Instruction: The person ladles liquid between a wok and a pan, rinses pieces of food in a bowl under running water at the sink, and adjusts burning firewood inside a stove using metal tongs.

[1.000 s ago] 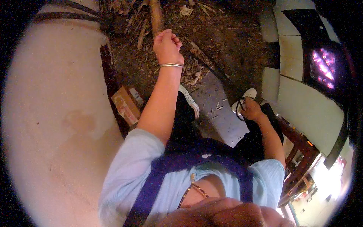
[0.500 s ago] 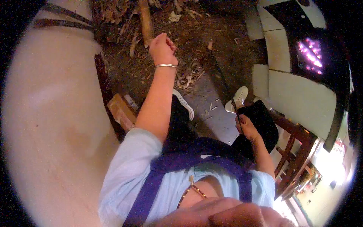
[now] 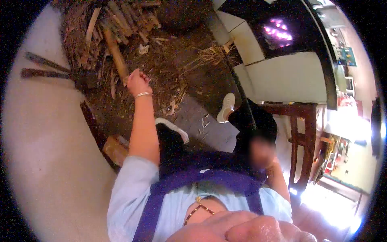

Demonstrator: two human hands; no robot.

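My left hand (image 3: 139,83) is closed at the near end of a long piece of firewood (image 3: 115,54), which slants away toward the woodpile. The arm is stretched out over the littered floor. My right hand (image 3: 262,151), blurred, is low by my right thigh. A long thin dark rod (image 3: 243,90) runs from that hand out toward the white-tiled stove. At the rod's far end is a loose tuft of dry straw (image 3: 213,54); whether the rod grips it or only touches it, I cannot tell.
A heap of split firewood (image 3: 121,18) lies at the far left. The tiled stove (image 3: 288,76) with a glowing opening (image 3: 278,33) stands on the right, beside a dark wooden chair-like frame (image 3: 298,135). A pale wall (image 3: 48,141) bounds the left. Wood scraps cover the floor.
The view has shifted, so the scene sits further left. My right hand has drawn back toward my body with the rod, and straw now shows at its far end. My left hand still holds the firewood.
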